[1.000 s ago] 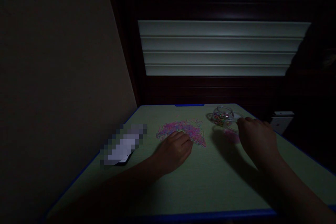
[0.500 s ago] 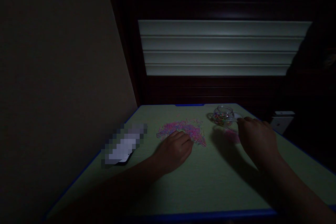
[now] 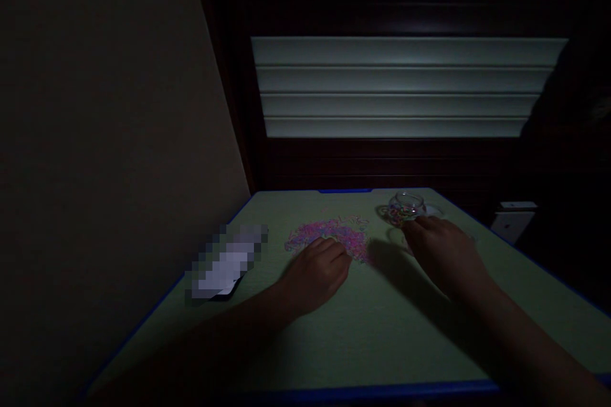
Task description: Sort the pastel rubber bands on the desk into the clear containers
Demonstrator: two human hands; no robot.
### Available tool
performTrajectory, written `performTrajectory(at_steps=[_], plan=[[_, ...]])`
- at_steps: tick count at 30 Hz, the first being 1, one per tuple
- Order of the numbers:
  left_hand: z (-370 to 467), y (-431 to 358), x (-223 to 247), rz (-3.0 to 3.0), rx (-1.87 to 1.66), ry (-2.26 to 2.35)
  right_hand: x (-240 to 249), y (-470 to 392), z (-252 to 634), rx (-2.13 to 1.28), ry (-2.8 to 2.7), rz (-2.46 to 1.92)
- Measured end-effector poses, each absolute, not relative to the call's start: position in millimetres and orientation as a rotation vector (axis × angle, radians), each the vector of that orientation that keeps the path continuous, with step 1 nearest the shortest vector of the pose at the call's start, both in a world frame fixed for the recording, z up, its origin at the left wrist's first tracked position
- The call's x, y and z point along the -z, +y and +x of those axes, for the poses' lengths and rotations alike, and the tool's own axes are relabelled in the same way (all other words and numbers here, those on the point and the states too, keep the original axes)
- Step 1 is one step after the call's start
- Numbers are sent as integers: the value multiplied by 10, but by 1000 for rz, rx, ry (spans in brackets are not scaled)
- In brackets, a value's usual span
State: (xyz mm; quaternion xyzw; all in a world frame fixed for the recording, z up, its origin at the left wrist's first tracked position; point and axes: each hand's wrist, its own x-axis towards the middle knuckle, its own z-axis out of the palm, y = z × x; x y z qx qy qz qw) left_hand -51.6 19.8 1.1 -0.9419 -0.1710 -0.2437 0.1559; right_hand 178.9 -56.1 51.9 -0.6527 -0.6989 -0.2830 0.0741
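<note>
My left hand [image 3: 323, 270] rests on the table with its fingers curled down, at the near edge of a loose pile of small pink and purple rubber bands [image 3: 329, 232]. What its fingertips hold, if anything, is hidden. My right hand [image 3: 443, 254] is raised to the right of the pile, its fingers pinched together and pointing left. The dim light hides what is between them. Just beyond it stands a round clear jar [image 3: 408, 201] with multicoloured bands in its lower part. Faint edges of a clear dish [image 3: 471, 237] show around my right hand.
A pale green table [image 3: 372, 343] with a blue edge carries everything. At its left lies a phone-like flat object [image 3: 226, 270], partly blurred out. A white box [image 3: 512, 226] stands beyond the right edge. A wall and a dark slatted panel close off the left and back.
My right hand has moved left and slightly down, nearer the pile, and the clear rim seen at its fingertips no longer shows there. My left hand stays in place.
</note>
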Motion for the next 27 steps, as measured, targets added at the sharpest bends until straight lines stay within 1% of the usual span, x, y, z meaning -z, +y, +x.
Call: performTrajectory(at_steps=[5, 8, 21, 27], plan=[[-511, 211, -8, -2714, 662, -550, -377, -499, 1691, 493, -2440, -1608], [-508, 209, -14, -2727, 630, -608, -320, -512, 1601, 413, -2538, -1466], [-553, 338, 64, -2825, 710, -925, -353, -538, 1574, 284, -2498, -1519], [-553, 364, 58, -2856, 724, -940, -337, -537, 1581, 280, -2497, -1510]])
